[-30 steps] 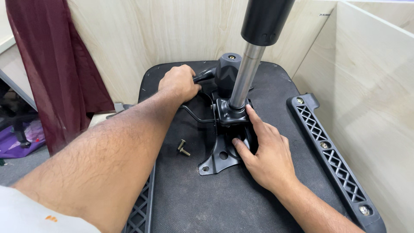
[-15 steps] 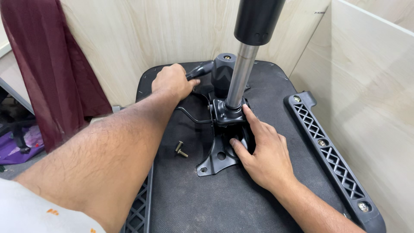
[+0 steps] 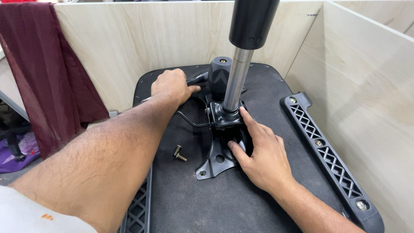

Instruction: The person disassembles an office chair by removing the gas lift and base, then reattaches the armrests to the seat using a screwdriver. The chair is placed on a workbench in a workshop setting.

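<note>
Two hands of yours are on the black metal plate [image 3: 214, 160] that sits on the upside-down chair seat [image 3: 224, 203]. Your left hand [image 3: 171, 86] is closed around the black lever [image 3: 199, 78] at the far side of the plate. Your right hand [image 3: 261, 155] lies flat and open on the near right part of the plate, with one finger [image 3: 248, 119] pointing up to the foot of the shiny pole [image 3: 236, 82]. That pole stands straight up from the middle of the plate, and its top part is a thick black tube [image 3: 252, 21]. A round black knob [image 3: 219, 73] sits just behind the pole. A thin bent wire [image 3: 189, 122] runs from the plate out to the left.

Two small gold screws [image 3: 178, 153] lie on the seat, just left of the plate and not touching it. A black plastic bar [image 3: 327, 157] with a criss-cross pattern runs along the right edge of the seat. Another one [image 3: 138, 211] shows at the near left, under your arm. Pale wood walls [image 3: 371, 95] stand at the far side and the right. A dark red cloth [image 3: 47, 82] hangs at the far left.
</note>
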